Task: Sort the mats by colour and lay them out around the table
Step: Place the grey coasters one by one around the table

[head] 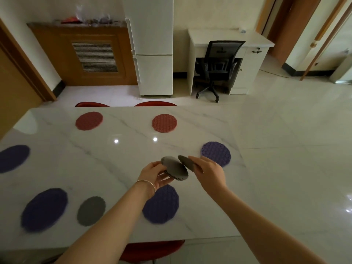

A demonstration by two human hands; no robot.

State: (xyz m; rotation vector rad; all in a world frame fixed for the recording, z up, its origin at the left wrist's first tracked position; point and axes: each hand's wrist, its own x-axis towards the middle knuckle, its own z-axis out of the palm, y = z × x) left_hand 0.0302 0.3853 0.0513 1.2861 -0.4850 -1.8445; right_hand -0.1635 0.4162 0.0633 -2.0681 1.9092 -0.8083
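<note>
From the head view, my left hand (156, 175) sits just below the middle of the frame, its fingers (165, 179) curled under a small stack of grey mats (175, 169) that I hold tilted, face turned up toward me. My right hand (206, 172) is just to the right of it, fingers pinching a single grey mat (185, 161) by its right edge, so that this mat lies between my two hands and its left edge overlaps the stack. The peeled mat slants down toward the right, and my right hand is plainly the nearer one to carry it off. One grey mat (91, 210) already lies on the tabletop (133, 149) at lower left, between two purple mats (44, 209) (162, 204); I judge the next grey place is on the open right part, near the purple mat (216, 153) beyond my right hand
</note>
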